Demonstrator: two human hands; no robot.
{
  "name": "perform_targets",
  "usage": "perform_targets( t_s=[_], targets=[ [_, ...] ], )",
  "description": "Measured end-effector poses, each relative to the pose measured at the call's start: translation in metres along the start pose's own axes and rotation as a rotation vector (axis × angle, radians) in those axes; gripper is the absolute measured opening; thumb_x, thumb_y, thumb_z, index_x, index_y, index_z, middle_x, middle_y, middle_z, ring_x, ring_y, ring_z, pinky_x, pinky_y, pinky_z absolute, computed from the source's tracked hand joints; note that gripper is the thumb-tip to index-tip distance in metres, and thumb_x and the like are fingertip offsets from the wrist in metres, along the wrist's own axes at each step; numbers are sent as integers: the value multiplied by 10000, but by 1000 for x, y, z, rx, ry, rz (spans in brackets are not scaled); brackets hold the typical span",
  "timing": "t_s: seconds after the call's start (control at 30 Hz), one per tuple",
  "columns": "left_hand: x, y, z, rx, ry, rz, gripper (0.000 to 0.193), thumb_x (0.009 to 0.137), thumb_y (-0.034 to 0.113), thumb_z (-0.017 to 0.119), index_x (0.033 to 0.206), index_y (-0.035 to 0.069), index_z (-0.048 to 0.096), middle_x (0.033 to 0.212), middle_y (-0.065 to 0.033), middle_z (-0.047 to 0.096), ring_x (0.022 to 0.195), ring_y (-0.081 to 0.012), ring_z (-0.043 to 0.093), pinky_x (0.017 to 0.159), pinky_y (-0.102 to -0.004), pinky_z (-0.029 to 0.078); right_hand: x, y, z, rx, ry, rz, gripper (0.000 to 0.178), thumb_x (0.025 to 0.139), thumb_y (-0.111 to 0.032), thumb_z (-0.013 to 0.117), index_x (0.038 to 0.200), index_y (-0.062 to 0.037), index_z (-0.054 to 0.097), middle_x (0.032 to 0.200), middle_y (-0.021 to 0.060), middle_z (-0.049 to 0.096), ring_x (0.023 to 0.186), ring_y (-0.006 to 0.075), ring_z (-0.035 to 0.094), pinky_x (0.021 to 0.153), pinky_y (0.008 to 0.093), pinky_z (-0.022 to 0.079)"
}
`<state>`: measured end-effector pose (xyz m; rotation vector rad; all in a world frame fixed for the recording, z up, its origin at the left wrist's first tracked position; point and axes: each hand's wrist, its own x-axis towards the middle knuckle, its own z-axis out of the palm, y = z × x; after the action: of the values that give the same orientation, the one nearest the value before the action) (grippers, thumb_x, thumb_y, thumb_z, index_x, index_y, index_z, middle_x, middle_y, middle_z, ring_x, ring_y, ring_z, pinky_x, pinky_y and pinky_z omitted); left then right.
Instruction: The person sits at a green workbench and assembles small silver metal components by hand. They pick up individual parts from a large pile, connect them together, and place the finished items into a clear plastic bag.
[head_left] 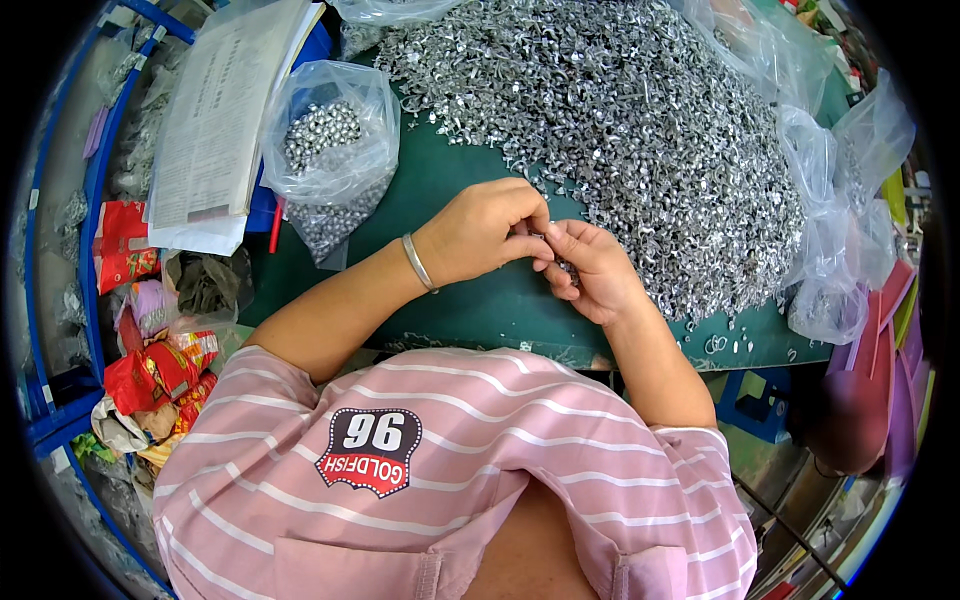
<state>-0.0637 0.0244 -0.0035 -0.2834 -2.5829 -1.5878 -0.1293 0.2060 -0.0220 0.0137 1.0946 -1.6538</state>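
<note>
My left hand point(487, 232), with a silver bangle point(419, 263) at its wrist, is closed in a pinch. Its thumb and forefinger meet the fingertips of my right hand point(600, 272) over the table's near side. What the left fingertips grip is too small to make out. Curled inward, my right hand has small silvery metal pieces point(568, 268) showing between its fingers; their exact kind is unclear. Just beyond both hands spreads a large heap of small shiny metal parts point(640, 130), some of them ring-shaped.
A clear plastic bag point(335, 180) of round silvery beads stands at left, beside a stack of printed sheets point(215, 130) and a red pen point(276, 225). Clear bags point(815, 200) edge the heap at right. The green tabletop point(455, 310) ends near my body. Blue shelving point(90, 180) stands far left.
</note>
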Motion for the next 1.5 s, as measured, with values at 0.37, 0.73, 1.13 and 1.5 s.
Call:
perform_targets(
  t_s=[0.37,0.73,1.13,1.5],
  targets=[
    [-5,-30,1,486,55,219,292,791,121,653,1070,43,620,1139,-111,590,1060,-298,555,911,-400,418,-17,-21,-27,267,56,-197,364,941,-298,451,996,36,585,876,117,614,622,135,536,432,216,394],
    [-8,-9,-5,313,359,158,119,785,-64,618,889,-15,648,988,-135,640,933,-253,611,852,-315,460,-63,-38,-46,444,112,-284,288,968,-348,470,813,-110,519,624,-7,418,446,80,312,381,208,228],
    [-15,-2,-11,210,327,35,93,820,-38,592,903,-30,632,910,-126,625,876,-224,604,794,-290,459,-258,-177,-320,-420,1714,-574,452,920,-308,525,1167,67,570,1204,169,584,1031,273,585,905,377,438],
    [-25,-11,0,271,121,7,143,758,-5,653,898,25,655,877,-86,610,818,-257,591,747,-342,474,-42,-24,-32,-1547,292,-1161,290,701,95,578,964,-17,631,940,137,624,868,308,599,767,367,496]
  ],
)
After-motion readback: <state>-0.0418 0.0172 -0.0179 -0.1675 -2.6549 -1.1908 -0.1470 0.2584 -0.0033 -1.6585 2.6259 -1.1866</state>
